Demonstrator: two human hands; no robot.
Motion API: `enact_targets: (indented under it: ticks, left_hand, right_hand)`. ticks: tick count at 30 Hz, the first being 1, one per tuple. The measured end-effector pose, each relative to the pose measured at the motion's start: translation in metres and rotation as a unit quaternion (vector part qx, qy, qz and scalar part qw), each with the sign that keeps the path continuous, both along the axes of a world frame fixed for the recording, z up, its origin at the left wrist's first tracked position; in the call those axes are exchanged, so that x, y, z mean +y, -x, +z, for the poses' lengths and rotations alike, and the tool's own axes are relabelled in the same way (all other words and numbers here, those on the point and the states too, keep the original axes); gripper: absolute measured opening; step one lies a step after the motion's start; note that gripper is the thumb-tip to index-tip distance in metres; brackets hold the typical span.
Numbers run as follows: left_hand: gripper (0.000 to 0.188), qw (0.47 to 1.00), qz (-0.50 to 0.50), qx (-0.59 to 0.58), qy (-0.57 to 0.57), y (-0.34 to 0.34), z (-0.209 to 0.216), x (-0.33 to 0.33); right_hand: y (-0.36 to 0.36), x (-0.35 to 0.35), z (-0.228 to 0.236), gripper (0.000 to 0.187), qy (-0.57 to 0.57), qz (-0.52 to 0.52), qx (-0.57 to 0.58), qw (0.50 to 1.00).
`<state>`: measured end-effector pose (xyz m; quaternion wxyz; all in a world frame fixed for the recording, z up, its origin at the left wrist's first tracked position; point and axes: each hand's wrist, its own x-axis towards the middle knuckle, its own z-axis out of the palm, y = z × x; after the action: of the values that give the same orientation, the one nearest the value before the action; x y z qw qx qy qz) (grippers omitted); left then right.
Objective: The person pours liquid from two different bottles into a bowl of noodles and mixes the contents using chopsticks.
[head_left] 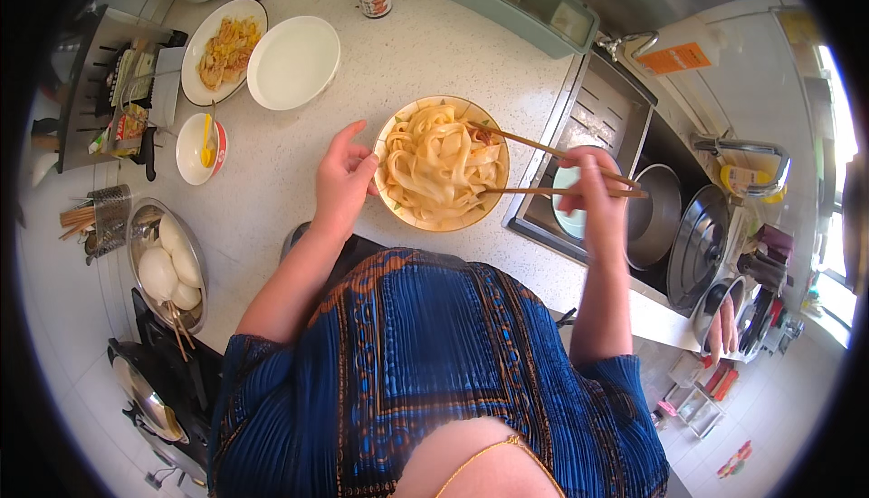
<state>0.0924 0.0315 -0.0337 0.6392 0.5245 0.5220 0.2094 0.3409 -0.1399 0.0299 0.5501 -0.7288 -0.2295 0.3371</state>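
Blue patterned top (434, 335), closest beneath the camera, covers the person's body and partly hides the front edge of a pale speckled counter (425, 54). Steel sink (568, 95), set into the counter toward its right end. Patterned bowl (421, 220), round and so without a long axis, resting on the surface near the front edge, just left of the sink's near left corner. Noodles (439, 167), heaped in the bowl, between the two hands: to the right of one, to the left of the other. Left hand (342, 181), the nearer, at the bowl's left rim, thumb against it and index finger raised; how the remaining fingers sit, I cannot tell from where I stand. Right hand (597, 195), farther off, over the sink's left part, its fingers closed around a pair of wooden chopsticks (534, 191). Their long axis runs roughly across the counter, leftward from the grip and over the bowl's right rim. Key relation, as I judge it: the noodles lie beyond the spread tips, one tip toward the bowl's far right rim, the other at the heap's right flank.
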Motion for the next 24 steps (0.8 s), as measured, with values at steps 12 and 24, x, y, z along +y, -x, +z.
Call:
enact_targets:
  ticks: [12,24]
  left_hand:
    - [0.048,0.999,0.011,-0.025,0.017,0.003,-0.003,-0.005]
    - [0.049,0.999,0.016,-0.027,0.032,0.003,-0.001,-0.005]
  right_hand:
    - [0.031,0.006,-0.096,0.032,-0.145,-0.161,0.258,0.941]
    - [0.03,0.011,-0.058,0.033,-0.202,-0.127,0.239,0.941]
